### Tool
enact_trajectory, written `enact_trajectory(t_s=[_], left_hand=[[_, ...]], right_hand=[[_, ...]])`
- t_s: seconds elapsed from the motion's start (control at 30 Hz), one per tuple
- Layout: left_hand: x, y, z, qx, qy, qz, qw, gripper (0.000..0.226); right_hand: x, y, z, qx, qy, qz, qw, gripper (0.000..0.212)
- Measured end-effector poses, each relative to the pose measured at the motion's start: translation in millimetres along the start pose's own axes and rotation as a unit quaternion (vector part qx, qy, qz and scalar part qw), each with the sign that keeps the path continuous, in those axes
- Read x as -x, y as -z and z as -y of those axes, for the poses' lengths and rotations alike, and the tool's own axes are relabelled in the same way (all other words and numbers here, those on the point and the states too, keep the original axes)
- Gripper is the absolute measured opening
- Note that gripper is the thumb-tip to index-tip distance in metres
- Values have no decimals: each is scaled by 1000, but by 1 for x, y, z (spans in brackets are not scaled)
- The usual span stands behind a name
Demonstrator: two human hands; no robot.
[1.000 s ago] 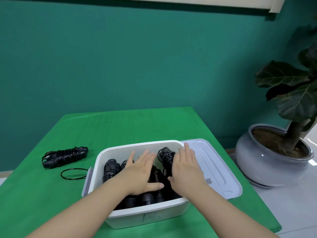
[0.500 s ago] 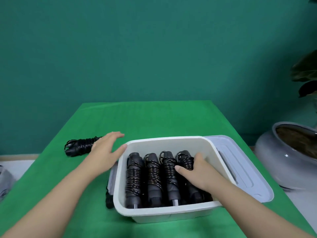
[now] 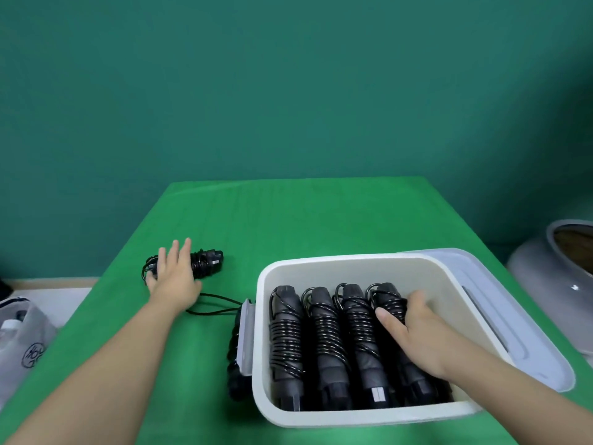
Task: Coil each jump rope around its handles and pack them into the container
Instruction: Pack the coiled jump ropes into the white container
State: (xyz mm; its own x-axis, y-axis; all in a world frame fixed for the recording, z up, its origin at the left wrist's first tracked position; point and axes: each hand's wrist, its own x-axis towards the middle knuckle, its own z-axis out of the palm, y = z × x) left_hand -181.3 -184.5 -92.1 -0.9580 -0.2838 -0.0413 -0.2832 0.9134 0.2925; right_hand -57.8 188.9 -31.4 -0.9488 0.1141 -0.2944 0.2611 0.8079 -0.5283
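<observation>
At the lower left edge of the frame a white bag (image 3: pixel 22 335) lies beside the green desk (image 3: pixel 288 220). Left of centre, the left hand (image 3: pixel 175 277) rests with straight, relaxed fingers on a coiled jump rope (image 3: pixel 205 263). At lower right, the white container (image 3: pixel 353 415) holds four coiled ropes (image 3: pixel 324 342); the right hand (image 3: pixel 417 335) curls around the rightmost one.

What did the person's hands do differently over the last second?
The left hand left the white container and reached out left onto the coiled jump rope on the green table, fingers straight over it. The right hand shifted onto the rightmost of four packed ropes. Container and lid stayed put.
</observation>
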Motion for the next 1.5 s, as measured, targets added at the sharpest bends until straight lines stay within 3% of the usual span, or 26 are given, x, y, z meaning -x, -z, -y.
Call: enact_trajectory(t_s=[0.13,0.2,0.37,0.53,0.67,0.73,0.8,0.83,0.93,1.0,1.1,1.23,1.33,1.4,1.5], left_hand=[[-16,-1,-7,-82,-13,72,994,97],[-18,-5,-11,-164,-15,70,984,98],[-14,-10,-17,-252,-50,-23,966,63],[-3,7,-19,-246,-116,23,962,43],[19,17,-15,-231,-173,-66,955,43],[32,27,-23,-218,-212,-129,944,45],[43,42,-36,-194,-251,-191,929,50],[49,51,-46,-173,-263,-214,925,51],[68,79,-80,-96,-301,-268,910,50],[86,90,-106,-51,-356,-280,890,52],[117,94,-146,-8,-473,-289,832,55],[152,75,-197,-10,-590,-270,761,39],[168,48,-227,-27,-653,-261,711,31],[171,38,-238,-33,-667,-244,704,37],[167,26,-240,2,-636,-185,749,52]], right_hand=[[1,-1,0,-8,-2,-2,1000,37],[1,0,0,-5,-5,-5,1000,36],[1,-1,0,5,-1,-9,1000,35],[2,-1,2,31,-4,1,1000,35],[3,-6,4,150,7,-38,988,39],[5,-6,7,219,32,-105,970,48],[8,-1,12,238,76,-168,954,54],[10,2,13,231,77,-155,957,54],[17,12,11,112,47,-104,987,45],[21,22,7,15,50,-130,990,44],[27,35,-4,-67,83,-94,990,60],[33,43,-12,-180,180,-33,967,85],[40,46,-16,-221,246,-38,943,61],[40,48,-19,-292,231,-51,927,44],[39,48,-18,-363,183,-64,911,34]])
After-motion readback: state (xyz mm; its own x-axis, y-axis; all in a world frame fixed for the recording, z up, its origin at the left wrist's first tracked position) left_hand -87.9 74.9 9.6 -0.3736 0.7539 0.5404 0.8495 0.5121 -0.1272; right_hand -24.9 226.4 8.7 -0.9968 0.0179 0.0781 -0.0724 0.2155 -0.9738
